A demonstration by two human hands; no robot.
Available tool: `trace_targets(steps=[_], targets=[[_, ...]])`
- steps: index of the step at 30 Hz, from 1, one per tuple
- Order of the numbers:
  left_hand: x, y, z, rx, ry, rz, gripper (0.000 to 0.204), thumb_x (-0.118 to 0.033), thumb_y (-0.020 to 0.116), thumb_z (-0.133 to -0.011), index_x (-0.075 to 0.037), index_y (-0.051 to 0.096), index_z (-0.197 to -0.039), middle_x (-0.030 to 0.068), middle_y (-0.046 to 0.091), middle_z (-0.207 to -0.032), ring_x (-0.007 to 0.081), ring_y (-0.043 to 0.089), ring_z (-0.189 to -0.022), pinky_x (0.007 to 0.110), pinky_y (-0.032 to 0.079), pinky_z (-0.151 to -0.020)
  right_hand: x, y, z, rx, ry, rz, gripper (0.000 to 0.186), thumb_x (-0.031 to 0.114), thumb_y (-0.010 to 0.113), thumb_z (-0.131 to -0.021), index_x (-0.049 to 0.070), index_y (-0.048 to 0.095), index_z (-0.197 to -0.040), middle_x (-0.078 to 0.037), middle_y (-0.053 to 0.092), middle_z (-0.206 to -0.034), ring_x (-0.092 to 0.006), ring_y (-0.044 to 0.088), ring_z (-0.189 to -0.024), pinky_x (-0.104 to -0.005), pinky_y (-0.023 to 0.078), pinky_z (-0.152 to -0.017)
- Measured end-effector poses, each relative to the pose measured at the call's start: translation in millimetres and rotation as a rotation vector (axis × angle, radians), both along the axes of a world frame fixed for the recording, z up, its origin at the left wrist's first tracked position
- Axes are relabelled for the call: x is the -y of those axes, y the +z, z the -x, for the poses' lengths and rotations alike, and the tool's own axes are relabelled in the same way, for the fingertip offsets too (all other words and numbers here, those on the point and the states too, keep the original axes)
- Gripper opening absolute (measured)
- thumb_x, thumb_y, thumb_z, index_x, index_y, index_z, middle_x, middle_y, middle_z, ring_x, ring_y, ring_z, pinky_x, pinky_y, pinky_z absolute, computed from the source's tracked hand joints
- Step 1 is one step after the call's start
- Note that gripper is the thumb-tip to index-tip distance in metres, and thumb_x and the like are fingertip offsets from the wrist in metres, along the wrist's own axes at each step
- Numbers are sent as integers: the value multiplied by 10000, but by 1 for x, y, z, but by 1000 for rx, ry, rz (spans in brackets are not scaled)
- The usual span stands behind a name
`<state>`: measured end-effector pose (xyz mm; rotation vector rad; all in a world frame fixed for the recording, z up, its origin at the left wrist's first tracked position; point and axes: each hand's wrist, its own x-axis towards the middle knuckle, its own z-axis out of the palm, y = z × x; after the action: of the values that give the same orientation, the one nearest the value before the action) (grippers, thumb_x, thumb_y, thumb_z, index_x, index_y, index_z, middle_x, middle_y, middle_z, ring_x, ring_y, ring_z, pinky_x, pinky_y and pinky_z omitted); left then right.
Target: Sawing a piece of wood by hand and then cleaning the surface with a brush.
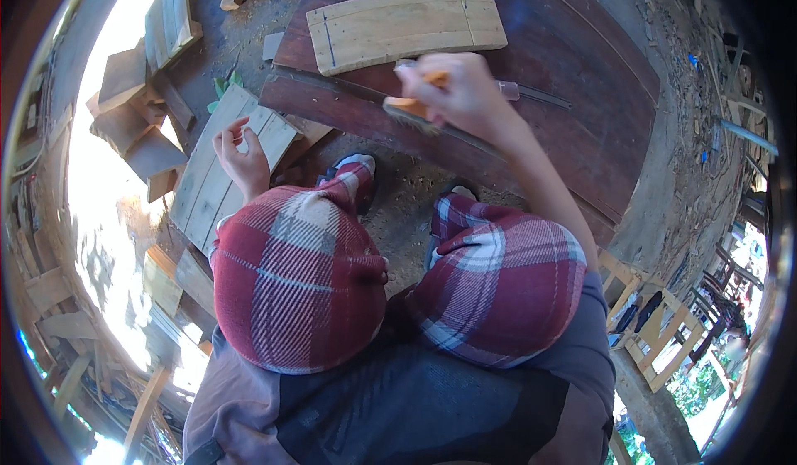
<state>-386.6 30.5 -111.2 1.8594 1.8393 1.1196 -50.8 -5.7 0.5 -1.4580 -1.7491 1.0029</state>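
Note:
My right hand [471, 93] is closed around the handle of a hand brush [404, 108] with an orange-tan wooden back and short bristles. It is held over the near edge of a dark reddish-brown wooden table [581, 154]. Just beyond lies a pale, slightly curved wooden panel [407, 31] with a blue line near its left end. Behind my right wrist, a tool with a translucent handle [508, 90] and a dark, narrow blade lies on the tabletop. My left hand [242, 158] is raised beside my knee, fingers loosely bent and apart, with nothing visible in it.
A pale plank panel [228, 166] lies below my left hand. Wooden boxes and boards [137, 112] are stacked farther left. At the lower right stands a slatted wooden frame [664, 336]. My knees, in red plaid cloth [295, 278], sit close to the table.

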Motion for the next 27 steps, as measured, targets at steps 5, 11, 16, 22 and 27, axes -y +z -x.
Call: trace_targets(steps=[5,11,16,22,27], targets=[[-8,10,-12,-38,-56,-50,146,-31,593,-825,-64,667,-947,82,540,-905,197,524,-834,321,443,-782,-54,-16,48,-92,61,-297,361,278,555,-956,7,663,-744,-61,594,-557,-97,596,-476,-229,460,-432],[3,13,24,-34,90,-53,132,-30,591,-832,-52,661,-942,77,543,-913,191,517,-837,316,439,-787,-44,38,17,46,26,214,402,282,583,-936,-7,648,-663,-66,643,-647,-90,605,-499,-239,466,-430],[-5,3,8,4,46,-9,128,-33,592,-836,-55,663,-941,75,545,-908,189,517,-843,317,440,-783,-53,-22,47,284,144,-328,395,269,581,-939,-28,640,-685,-45,604,-607,-98,625,-555,-224,484,-494],[-4,14,25,-43,58,-64,132,-28,588,-833,-55,663,-937,78,550,-907,191,523,-842,316,443,-778,-50,7,34,-131,-3,-33,395,270,570,-947,-41,645,-714,-28,578,-563,-89,635,-563,-199,470,-479],[-5,1,27,20,74,-12,142,-13,580,-827,-52,663,-935,85,547,-916,193,524,-850,311,442,-776,-55,1,47,267,115,-134,357,231,571,-948,-43,637,-730,-41,586,-603,-84,617,-558,-219,479,-515]])
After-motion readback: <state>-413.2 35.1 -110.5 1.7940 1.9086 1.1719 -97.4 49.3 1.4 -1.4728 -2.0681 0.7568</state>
